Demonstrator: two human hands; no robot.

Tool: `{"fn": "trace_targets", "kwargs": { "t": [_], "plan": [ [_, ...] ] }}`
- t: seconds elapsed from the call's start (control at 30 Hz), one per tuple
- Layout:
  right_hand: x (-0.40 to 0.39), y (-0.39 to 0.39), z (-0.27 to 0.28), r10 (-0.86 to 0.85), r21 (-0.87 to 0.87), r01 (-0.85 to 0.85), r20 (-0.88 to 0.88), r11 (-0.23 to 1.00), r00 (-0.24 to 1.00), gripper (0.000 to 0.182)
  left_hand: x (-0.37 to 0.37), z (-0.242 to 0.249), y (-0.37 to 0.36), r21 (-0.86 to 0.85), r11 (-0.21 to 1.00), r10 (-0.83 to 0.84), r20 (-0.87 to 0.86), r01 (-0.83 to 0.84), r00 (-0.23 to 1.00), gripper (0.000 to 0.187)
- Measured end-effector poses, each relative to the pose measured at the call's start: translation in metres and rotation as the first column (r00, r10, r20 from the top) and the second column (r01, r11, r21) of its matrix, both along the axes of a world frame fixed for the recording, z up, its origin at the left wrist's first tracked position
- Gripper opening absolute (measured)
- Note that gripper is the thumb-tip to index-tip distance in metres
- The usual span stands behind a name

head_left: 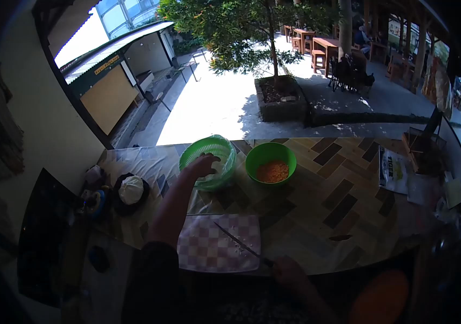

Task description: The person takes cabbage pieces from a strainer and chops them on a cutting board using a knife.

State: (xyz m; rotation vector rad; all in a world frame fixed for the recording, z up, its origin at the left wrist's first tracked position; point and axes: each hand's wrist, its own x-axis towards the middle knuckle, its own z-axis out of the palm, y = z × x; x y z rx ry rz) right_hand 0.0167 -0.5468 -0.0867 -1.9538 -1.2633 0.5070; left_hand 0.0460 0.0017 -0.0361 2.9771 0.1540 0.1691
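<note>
Your L hand point(205, 164) is hovering over the grn basket point(209, 144), 12 o'clock of the checked bd point(202, 245), can't tell grip; your R hand point(289, 270), 4 o'clock, is gripping the knife point(243, 244), blade pointing to 10.

We look from head height, at the near side of the patterned table point(308, 229), facing forward and down. Our wide view takes in its top close by and the courtyard point(203, 110) beyond it.

Room right of green bowl point(266, 154), knife point(238, 241) over board point(198, 243)
</note>
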Motion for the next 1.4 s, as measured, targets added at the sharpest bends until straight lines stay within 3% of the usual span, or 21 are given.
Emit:
{"fn": "trace_targets", "kwargs": {
  "t": [0.1,0.2,0.3,0.4,0.5,0.53,0.57,0.63,0.7,0.73,0.83,1.0,1.17,1.3,1.4],
  "plan": [
    [-0.005,-0.012,-0.008,-0.075,0.056,0.076,-0.030,0.996,0.997,0.027,0.005,0.006,0.007,0.037,0.999,0.013,-0.116,-0.008,0.993,0.031],
    [-0.007,-0.016,0.003,-0.121,-0.086,0.108,-0.171,0.990,0.978,0.027,0.001,0.002,0.027,-0.094,0.987,-0.135,-0.066,0.129,0.989,0.020],
    [-0.005,-0.006,0.004,-0.143,-0.174,0.114,-0.164,0.978,0.976,0.026,-0.016,0.035,0.019,-0.365,0.931,-0.007,0.012,0.011,1.000,0.016],
    [-0.012,0.015,-0.003,-0.185,-0.081,0.184,-0.010,0.980,0.983,0.036,-0.041,0.074,0.016,-0.460,0.888,0.069,0.130,-0.001,0.989,0.016],
    [-0.034,0.053,0.058,-0.328,-0.282,0.249,-0.283,0.927,0.901,0.037,-0.102,0.123,-0.033,-0.540,0.841,0.144,0.246,0.012,0.959,0.026],
    [-0.041,0.061,0.062,-0.350,-0.276,0.274,-0.279,0.921,0.895,0.038,-0.124,0.124,-0.055,-0.562,0.827,0.170,0.216,-0.020,0.961,0.025],
    [-0.049,0.068,0.060,-0.373,-0.275,0.298,-0.280,0.914,0.885,0.038,-0.143,0.116,-0.078,-0.583,0.811,0.194,0.176,-0.057,0.965,0.024],
    [-0.072,0.080,0.058,-0.385,-0.250,0.317,-0.301,0.915,0.873,0.037,-0.177,0.079,-0.122,-0.614,0.789,0.085,0.072,-0.023,0.994,0.028],
    [-0.089,0.087,0.059,-0.369,-0.194,0.321,-0.314,0.927,0.875,0.035,-0.200,0.030,-0.158,-0.636,0.765,0.093,-0.050,-0.103,0.994,0.029],
    [-0.100,0.088,0.060,-0.377,-0.244,0.310,-0.306,0.919,0.874,0.034,-0.208,0.012,-0.173,-0.669,0.703,0.145,-0.197,-0.241,0.970,0.030],
    [-0.130,0.102,0.062,-0.397,-0.352,0.297,-0.260,0.888,0.880,0.032,-0.229,-0.038,-0.187,-0.561,0.825,0.081,-0.001,-0.068,0.997,0.033],
    [-0.161,0.122,0.058,-0.447,-0.397,0.368,-0.124,0.841,0.886,0.032,-0.227,-0.032,-0.190,-0.479,0.878,0.067,0.077,-0.022,0.995,0.033],
    [-0.162,0.137,0.076,-0.419,-0.488,0.365,-0.001,0.793,0.908,0.028,-0.220,-0.049,-0.177,-0.516,0.847,-0.044,0.171,0.128,0.984,0.032],
    [-0.161,0.144,0.095,-0.343,-0.540,0.356,0.129,0.762,0.930,0.026,-0.225,-0.045,-0.183,-0.549,0.834,0.039,0.152,0.051,0.988,0.026],
    [-0.165,0.148,0.110,-0.299,-0.611,0.321,0.141,0.723,0.944,0.026,-0.225,-0.047,-0.182,-0.507,0.853,-0.019,0.212,0.126,0.977,0.027]
  ]
}}
